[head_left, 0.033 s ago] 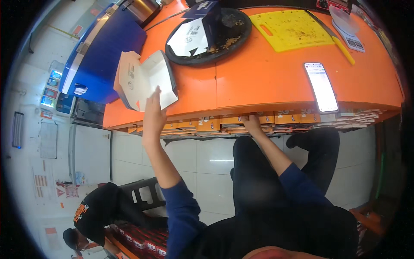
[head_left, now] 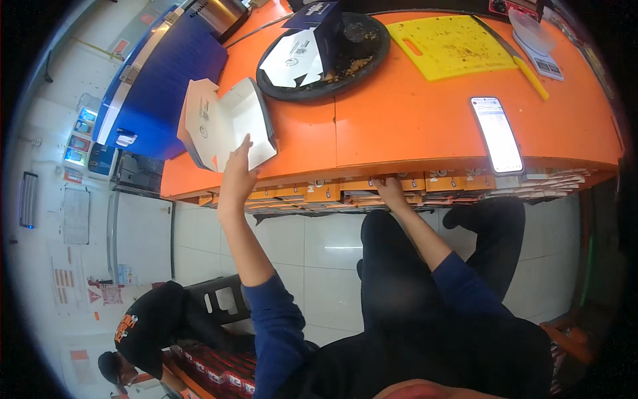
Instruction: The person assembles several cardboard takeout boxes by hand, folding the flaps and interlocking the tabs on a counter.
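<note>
An unfolded carton box (head_left: 247, 113), white inside with dark outer sides, stands at the left of the orange table. My left hand (head_left: 237, 174) is at its near edge, fingers stretched out, one pointing up in front of the white inside. Whether it touches the carton I cannot tell. Below the table's front edge, flat cardboard boxes (head_left: 323, 191) in orange and white are stacked on a shelf. Among them is my right hand (head_left: 391, 193), its fingers curled at the edge of one flat cardboard box. The fingertips are partly hidden there.
On the table (head_left: 392, 126) are a round black tray (head_left: 292, 94) with crumbs and cartons, a yellow cutting board (head_left: 452, 50), a yellow-handled knife (head_left: 531, 80), a kitchen scale (head_left: 546, 65) and a lit phone (head_left: 496, 135). A blue cooler (head_left: 163, 86) stands left. Another person (head_left: 156, 319) bends at lower left.
</note>
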Demonstrator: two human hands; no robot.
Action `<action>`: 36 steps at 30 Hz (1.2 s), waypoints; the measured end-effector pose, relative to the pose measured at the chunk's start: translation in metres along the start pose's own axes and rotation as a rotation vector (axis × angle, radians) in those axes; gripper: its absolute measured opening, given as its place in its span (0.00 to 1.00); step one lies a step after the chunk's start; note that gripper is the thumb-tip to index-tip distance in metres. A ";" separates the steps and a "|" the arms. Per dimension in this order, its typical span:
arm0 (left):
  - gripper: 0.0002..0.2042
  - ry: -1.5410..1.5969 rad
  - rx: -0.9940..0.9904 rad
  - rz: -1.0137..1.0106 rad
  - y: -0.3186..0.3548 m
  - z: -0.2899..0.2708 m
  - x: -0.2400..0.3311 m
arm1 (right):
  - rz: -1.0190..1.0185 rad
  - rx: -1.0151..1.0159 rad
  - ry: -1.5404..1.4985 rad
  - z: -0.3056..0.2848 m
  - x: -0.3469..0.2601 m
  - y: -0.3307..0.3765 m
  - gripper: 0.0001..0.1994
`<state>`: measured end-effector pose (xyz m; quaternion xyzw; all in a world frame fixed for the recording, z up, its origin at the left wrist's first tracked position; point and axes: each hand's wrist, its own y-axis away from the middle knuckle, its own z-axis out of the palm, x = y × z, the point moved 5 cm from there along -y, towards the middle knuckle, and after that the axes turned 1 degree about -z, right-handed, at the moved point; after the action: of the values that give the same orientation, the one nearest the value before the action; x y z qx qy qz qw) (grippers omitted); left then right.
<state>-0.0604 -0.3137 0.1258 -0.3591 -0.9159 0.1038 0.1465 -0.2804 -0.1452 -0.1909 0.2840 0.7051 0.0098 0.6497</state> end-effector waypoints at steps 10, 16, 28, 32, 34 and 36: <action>0.24 0.209 -0.441 0.085 -0.055 0.015 -0.030 | -0.803 0.331 1.129 0.098 -0.068 0.035 0.38; 0.29 0.068 -0.343 0.203 -0.046 0.010 -0.013 | -0.730 0.335 0.964 0.100 -0.083 0.058 0.39; 0.07 -0.084 0.315 0.202 -0.030 0.008 -0.037 | -0.761 0.057 0.250 -0.003 -0.085 0.211 0.23; 0.08 -0.064 0.395 0.208 -0.017 0.010 -0.014 | -0.792 0.136 0.253 -0.041 -0.112 0.237 0.18; 0.12 -0.213 0.311 0.245 -0.014 0.014 0.007 | -0.817 0.198 0.294 -0.060 -0.117 0.249 0.17; 0.14 -0.309 0.011 0.111 -0.011 0.027 -0.047 | -0.867 0.241 0.333 -0.060 -0.128 0.258 0.16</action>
<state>-0.0437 -0.3558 0.0947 -0.3882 -0.9056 0.1708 0.0001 -0.2365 0.0392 0.0337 0.0316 0.8492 -0.2983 0.4346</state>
